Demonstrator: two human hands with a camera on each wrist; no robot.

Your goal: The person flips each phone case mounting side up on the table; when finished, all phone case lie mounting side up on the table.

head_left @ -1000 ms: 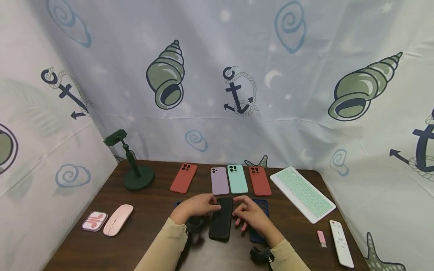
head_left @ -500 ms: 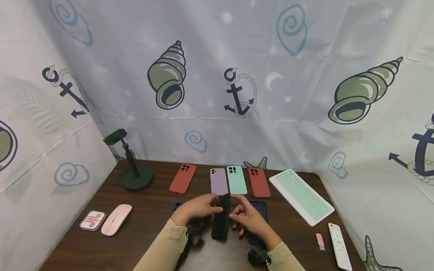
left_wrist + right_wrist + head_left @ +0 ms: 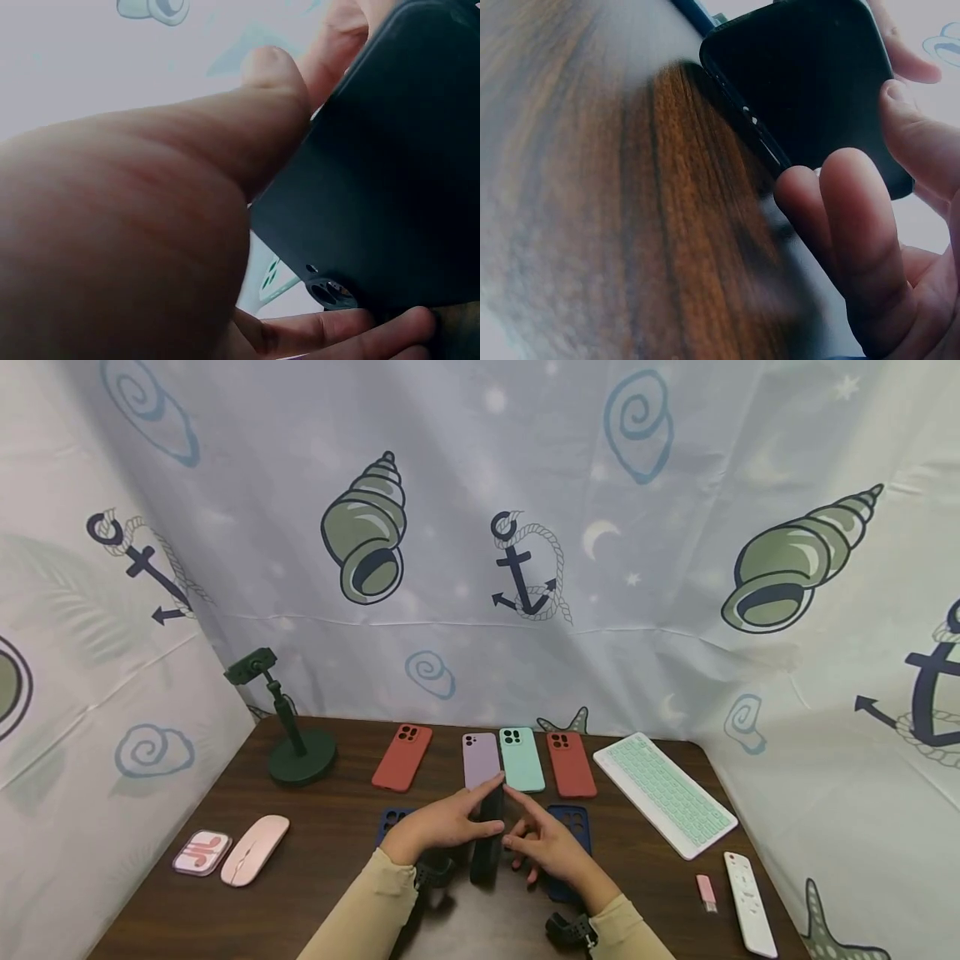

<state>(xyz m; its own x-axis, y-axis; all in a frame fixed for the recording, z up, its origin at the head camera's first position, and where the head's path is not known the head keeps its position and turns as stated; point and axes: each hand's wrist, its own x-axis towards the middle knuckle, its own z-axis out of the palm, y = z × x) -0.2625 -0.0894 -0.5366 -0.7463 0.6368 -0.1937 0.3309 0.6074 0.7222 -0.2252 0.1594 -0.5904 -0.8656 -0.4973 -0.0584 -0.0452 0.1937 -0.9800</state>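
A black phone stands tilted up on its side between my hands, narrow from the head view. My left hand grips it, thumb on the near edge and fingers at the far end. The left wrist view shows its matte black back and camera cutout. My right hand holds it from the other side, index finger at the far end and thumb on an edge. In the right wrist view its dark glossy front and side buttons show. Navy phone cases lie partly hidden under each hand.
Behind lie a red case, a purple case, a mint case and another red case. Right: keyboard, USB stick, remote. Left: green stand, mouse, boxed earphones.
The black phone has turned from lying nearly flat to standing on its side. My left fingers have stretched forward to its far end, and my right hand has closed in on it.
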